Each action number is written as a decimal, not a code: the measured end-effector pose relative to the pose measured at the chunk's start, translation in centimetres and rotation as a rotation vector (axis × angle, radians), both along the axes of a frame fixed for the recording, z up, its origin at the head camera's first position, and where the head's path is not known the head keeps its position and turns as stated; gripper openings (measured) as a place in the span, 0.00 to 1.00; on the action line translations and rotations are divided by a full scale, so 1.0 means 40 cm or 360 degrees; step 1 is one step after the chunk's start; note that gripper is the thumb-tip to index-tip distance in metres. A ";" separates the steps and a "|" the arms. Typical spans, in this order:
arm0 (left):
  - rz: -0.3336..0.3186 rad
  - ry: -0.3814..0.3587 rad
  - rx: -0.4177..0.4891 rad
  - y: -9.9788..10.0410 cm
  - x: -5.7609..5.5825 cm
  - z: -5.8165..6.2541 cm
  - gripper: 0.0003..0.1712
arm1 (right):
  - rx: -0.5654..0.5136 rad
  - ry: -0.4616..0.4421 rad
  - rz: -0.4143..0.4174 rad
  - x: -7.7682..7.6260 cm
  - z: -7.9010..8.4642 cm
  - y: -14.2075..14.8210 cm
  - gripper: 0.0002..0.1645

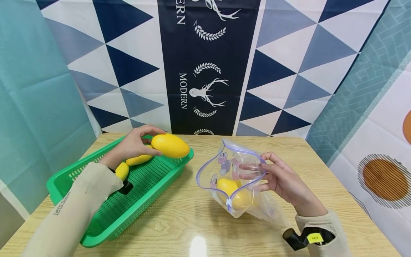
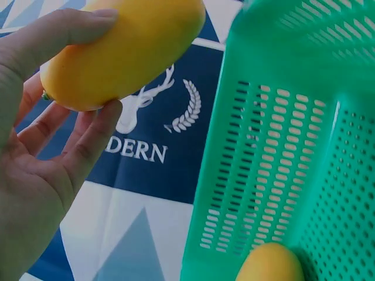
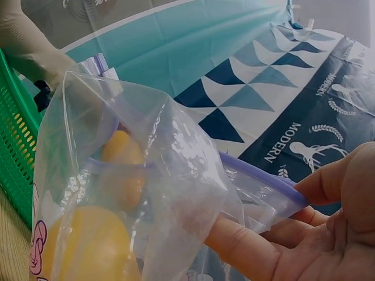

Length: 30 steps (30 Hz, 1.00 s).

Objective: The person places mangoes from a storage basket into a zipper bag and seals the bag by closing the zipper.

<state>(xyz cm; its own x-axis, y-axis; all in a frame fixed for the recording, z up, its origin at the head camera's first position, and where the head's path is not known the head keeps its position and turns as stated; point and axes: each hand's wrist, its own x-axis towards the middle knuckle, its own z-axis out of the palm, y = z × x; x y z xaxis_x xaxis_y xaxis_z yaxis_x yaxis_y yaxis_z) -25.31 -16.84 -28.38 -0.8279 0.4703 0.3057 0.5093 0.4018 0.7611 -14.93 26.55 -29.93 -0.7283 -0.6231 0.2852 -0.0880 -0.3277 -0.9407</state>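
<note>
My left hand (image 1: 135, 143) grips a plump yellow mango (image 1: 173, 145) above the far end of the green basket (image 1: 141, 205). In the left wrist view the thumb lies across the top of this mango and the fingertips support it below. My right hand (image 1: 285, 184) pinches the purple zip rim of a clear plastic bag (image 1: 268, 210), with some fingers inside its mouth. The bag gapes toward the left and has cartoon figures printed on it. Inside it lies yellow fruit (image 3: 94, 243), seen through the plastic in the right wrist view.
Two more mangoes, one farther back (image 1: 138, 160) and one nearer (image 1: 122, 171), lie along the basket's left side. Basket and bag stand on a wooden table (image 1: 179, 221). A patterned cloth (image 1: 205, 64) hangs behind the table.
</note>
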 end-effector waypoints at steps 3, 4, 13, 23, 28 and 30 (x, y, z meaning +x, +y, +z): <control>-0.0024 0.0008 0.0060 0.006 0.010 0.002 0.33 | 0.0008 0.0001 -0.0009 0.000 0.001 0.000 0.13; -0.0031 0.0009 0.0078 0.009 0.014 0.003 0.33 | 0.0008 0.0002 -0.0008 -0.001 0.000 0.000 0.13; -0.0142 0.0102 0.0227 0.040 0.047 0.010 0.33 | -0.0034 0.0005 0.0035 -0.003 -0.004 0.000 0.16; -0.0318 0.0191 0.0361 0.071 0.073 0.013 0.33 | -0.0034 0.0006 0.0036 -0.003 -0.003 -0.001 0.16; -0.0365 0.0178 0.0380 0.092 0.095 0.018 0.34 | -0.0029 0.0011 0.0028 -0.003 -0.003 -0.002 0.16; -0.0386 0.0172 0.0383 0.102 0.104 0.020 0.34 | -0.0032 0.0010 0.0030 -0.003 -0.003 -0.002 0.16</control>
